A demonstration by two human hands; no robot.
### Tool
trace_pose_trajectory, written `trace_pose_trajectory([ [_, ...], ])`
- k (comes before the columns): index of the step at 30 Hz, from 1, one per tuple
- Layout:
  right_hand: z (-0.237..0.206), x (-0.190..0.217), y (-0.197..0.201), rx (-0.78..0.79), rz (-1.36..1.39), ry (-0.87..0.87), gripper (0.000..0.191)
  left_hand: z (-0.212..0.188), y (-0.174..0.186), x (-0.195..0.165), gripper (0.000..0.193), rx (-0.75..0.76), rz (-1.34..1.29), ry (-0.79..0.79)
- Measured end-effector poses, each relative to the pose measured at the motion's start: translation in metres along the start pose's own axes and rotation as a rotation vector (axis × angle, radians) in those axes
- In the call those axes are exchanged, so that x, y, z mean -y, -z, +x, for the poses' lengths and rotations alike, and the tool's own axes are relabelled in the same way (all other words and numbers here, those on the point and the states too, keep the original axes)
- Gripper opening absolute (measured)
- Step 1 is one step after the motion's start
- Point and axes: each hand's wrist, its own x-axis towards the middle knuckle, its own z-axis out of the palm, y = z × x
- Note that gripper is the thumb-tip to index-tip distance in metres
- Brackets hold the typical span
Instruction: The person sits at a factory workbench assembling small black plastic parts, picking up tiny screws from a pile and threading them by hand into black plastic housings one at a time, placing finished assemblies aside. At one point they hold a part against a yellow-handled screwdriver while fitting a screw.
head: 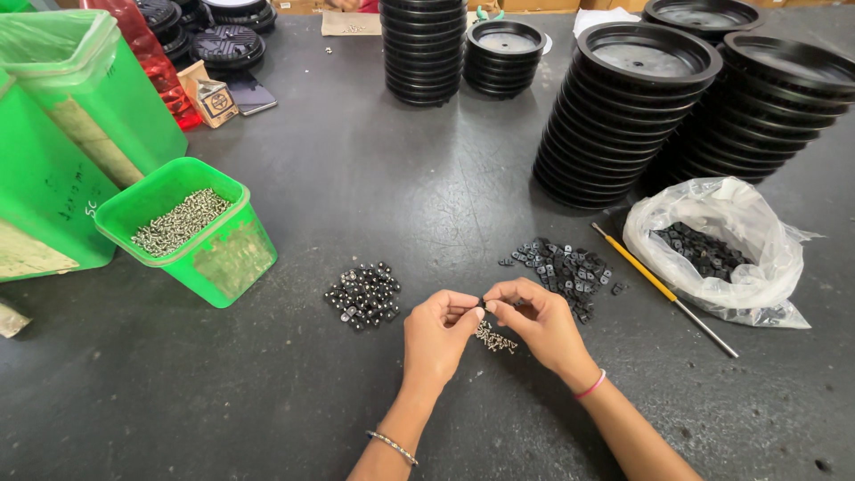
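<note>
Head view: left hand (438, 331) and right hand (534, 321) meet fingertip to fingertip just above the dark bench (374, 178), each pinched shut on a small dark part (483, 305) held between them; its kind is too small to tell; a little cluster of silvery screws (495, 338) lies directly beneath the hands; a pile of assembled pieces (363, 296) sits just left of the left hand; loose black parts (565, 267) lie just beyond the right hand; a yellow-handled screwdriver (655, 283) lies farther right.

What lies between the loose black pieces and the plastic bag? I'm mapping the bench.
A yellow-handled screwdriver lies slantwise between black pieces and bag, head view.
</note>
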Motion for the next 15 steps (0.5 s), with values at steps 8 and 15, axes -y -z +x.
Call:
trace_pose_trajectory([
  [8, 0.003, -0.002, 0.004, 0.062, 0.106, -0.071, 0.025, -0.006, 0.001, -0.011, 0.011, 0.014, 0.082, -0.102],
  [15, 0.006, 0.000, -0.002, 0.039, 0.178, -0.047, 0.022, -0.003, 0.004, 0.002, 0.015, 0.062, -0.144, -0.091],
])
